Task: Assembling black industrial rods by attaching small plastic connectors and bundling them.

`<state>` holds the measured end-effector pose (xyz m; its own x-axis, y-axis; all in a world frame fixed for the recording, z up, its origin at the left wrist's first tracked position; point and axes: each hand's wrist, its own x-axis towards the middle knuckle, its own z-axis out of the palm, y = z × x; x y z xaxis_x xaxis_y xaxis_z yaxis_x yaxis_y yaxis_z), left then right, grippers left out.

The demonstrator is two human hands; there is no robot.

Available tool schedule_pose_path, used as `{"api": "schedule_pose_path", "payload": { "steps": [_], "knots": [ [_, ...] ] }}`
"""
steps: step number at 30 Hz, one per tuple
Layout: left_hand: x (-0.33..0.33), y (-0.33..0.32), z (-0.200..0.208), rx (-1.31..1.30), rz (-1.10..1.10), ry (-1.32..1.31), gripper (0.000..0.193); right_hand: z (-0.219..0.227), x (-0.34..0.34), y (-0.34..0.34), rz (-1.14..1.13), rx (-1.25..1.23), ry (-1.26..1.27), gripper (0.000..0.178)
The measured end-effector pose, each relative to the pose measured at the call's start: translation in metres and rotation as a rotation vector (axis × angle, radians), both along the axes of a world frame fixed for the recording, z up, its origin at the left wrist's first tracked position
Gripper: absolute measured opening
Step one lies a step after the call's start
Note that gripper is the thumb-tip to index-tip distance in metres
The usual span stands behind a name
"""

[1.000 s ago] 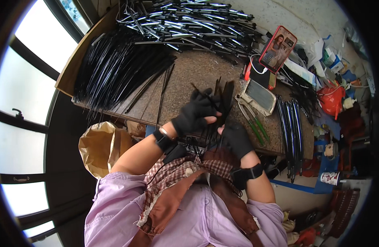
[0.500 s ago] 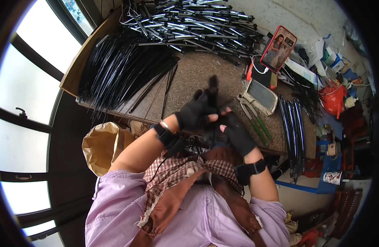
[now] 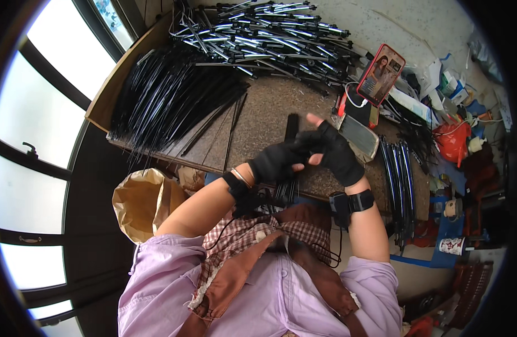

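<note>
Two gloved hands together at near edge of bench: left hand (image 3: 276, 162) clamped on a bundle of thin black rods (image 3: 291, 147), right hand (image 3: 336, 153) touching it w/ fingers partly spread. Big black rod pile (image 3: 168, 101) far left, silver-tipped pile (image 3: 269, 39) far centre. Prob. early-mid: most stock looks unhandled.

Black fingerless gloves cover both hands (image 3: 303, 157). Black rods (image 3: 168, 101) lie on a speckled brown worktop (image 3: 264, 118). Red-cased phone (image 3: 381, 74), lilac shirt (image 3: 258, 297), checked scarf (image 3: 253, 238), tan paper bag (image 3: 140, 199).
</note>
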<state>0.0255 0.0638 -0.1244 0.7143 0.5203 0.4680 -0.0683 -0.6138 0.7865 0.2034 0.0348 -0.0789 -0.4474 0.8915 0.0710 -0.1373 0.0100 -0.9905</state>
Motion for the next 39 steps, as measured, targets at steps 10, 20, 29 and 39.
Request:
{"api": "schedule_pose_path", "payload": {
  "steps": [10,20,29,39],
  "knots": [
    [-0.012,0.008,-0.020,-0.106,-0.080,-0.014,0.037,0.001,-0.008,-0.008,-0.080,0.134,-0.067,0.083],
    [-0.013,0.001,-0.011,-0.144,-0.077,0.169,0.031,0.038,-0.024,-0.007,-0.197,0.694,-0.629,0.045],
    [-0.014,-0.003,0.043,0.015,-0.179,-0.209,0.018,0.062,-0.032,0.014,-0.297,0.272,-0.567,0.038],
    [0.001,0.008,0.031,-0.139,-0.053,-0.280,0.010,-0.026,0.126,0.016,-0.528,0.764,-1.456,0.013]
  ]
}}
